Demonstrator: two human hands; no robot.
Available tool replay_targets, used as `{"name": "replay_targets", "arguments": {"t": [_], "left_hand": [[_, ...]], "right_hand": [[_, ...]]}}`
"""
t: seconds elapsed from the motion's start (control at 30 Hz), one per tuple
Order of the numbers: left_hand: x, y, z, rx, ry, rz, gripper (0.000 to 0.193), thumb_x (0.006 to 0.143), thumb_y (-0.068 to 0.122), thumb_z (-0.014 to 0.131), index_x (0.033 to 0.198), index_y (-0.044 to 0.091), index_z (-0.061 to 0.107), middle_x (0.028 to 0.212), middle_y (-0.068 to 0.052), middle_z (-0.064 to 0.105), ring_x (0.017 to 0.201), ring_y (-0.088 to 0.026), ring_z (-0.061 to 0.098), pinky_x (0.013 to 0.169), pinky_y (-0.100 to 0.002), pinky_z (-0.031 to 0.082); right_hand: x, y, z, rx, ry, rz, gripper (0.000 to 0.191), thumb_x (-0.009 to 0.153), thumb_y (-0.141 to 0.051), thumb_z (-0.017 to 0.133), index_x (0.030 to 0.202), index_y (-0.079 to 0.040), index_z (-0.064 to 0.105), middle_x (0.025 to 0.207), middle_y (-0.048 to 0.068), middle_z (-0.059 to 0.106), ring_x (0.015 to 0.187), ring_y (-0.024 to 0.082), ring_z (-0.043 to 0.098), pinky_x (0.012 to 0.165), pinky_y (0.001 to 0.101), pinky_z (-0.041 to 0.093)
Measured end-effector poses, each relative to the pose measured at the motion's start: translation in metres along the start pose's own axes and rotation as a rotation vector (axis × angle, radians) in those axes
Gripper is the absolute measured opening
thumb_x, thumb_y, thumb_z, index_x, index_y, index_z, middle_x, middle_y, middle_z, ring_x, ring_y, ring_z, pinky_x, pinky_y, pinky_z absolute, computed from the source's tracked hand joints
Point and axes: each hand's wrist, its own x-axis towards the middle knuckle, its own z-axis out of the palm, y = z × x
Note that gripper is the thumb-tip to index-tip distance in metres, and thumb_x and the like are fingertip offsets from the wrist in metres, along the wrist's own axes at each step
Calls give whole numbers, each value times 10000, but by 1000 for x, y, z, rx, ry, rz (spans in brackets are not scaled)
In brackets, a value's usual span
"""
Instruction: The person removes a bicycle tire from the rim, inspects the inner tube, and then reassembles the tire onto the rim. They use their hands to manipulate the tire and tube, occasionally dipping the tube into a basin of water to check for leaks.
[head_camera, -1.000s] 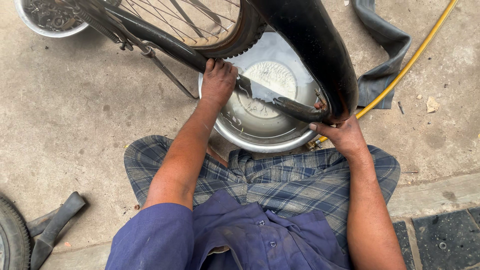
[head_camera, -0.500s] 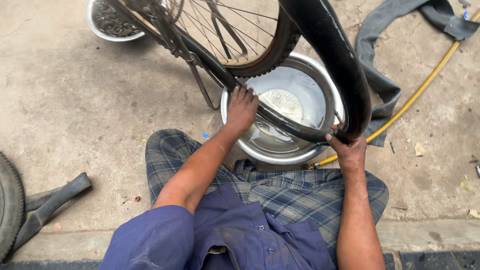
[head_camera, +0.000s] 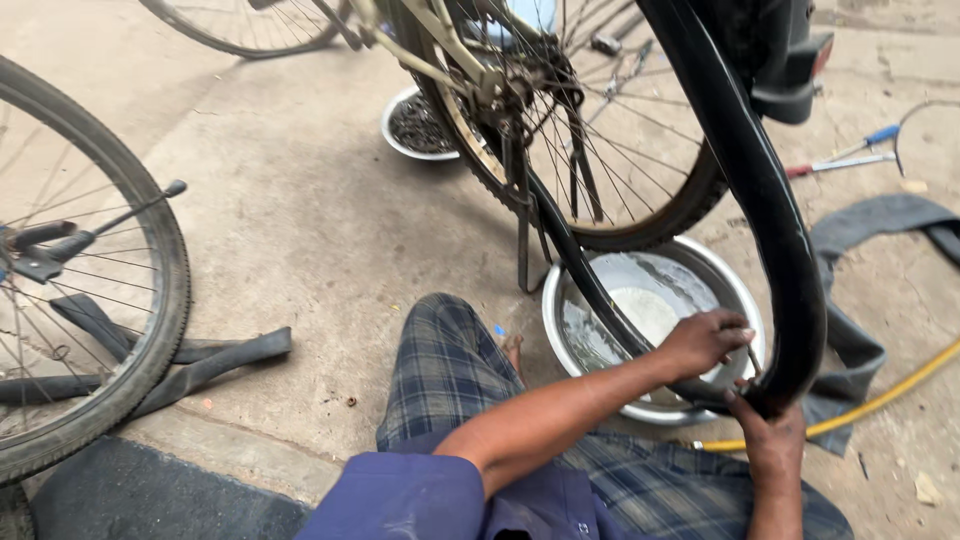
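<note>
**Inner tube in the water basin, both hands on it**

Black inner tube loops down from top of frame, bends at the bottom and dips into the metal basin. Basin sits on the concrete floor, holds water, right in front of the person's knees.

Left hand: fingers curled, closed on the thin stretch of tube over the basin, close to the water. Right hand: gripping the tube at the bend, at the basin's near right rim. Hands near each other, not touching.

Person is seated low, plaid cloth over the legs, blue shirt at bottom edge.

Just behind the basin: bicycle rear wheel with spokes and chain, kickstand foot down at the basin's left rim. Small metal bowl further back, behind the wheel, dark small parts in it, too small to tell what.

Right side: yellow hose on the floor, running past the basin; grey rubber strip lying under it. Blue-handled and red-handled tools well apart, upper right.

Left side: second bicycle wheel, with flat pieces of black rubber lying on the floor under and beside it.
</note>
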Motion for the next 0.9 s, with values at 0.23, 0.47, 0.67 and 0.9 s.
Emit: {"name": "replay_targets", "arguments": {"t": [0.23,0.47,0.67,0.9], "left_hand": [[16,-1,7,-448,-227,-211,350,1010,281,665,1120,-50,691,863,-97,663,605,-126,575,481,-277,438],[1,-10,-12,-635,-436,-424,297,1015,284,680,1108,3,706,913,-86,730,602,-53,554,504,-205,465],[-15,0,-4,-488,-271,-345,500,1042,397,724,947,-93,710,780,-131,679,564,-119,589,474,-234,440],[-20,5,3,-979,-350,-523,444,959,455,690,845,27,690,713,-84,687,576,-138,669,502,-294,579]], "right_hand": [[6,8,0,13,-70,102,401,797,-90,828,1152,45,700,1010,155,751,950,216,704,874,369,553],[16,14,-3,-194,-115,113,469,750,-129,865,1156,65,732,1021,191,780,1020,258,735,990,417,534],[27,22,21,-154,-140,69,489,759,-124,848,1190,63,710,1058,175,766,1039,245,724,992,402,534],[32,39,22,-150,-152,58,469,780,-104,834,1202,53,704,1077,151,756,1041,224,710,994,380,529]]}}
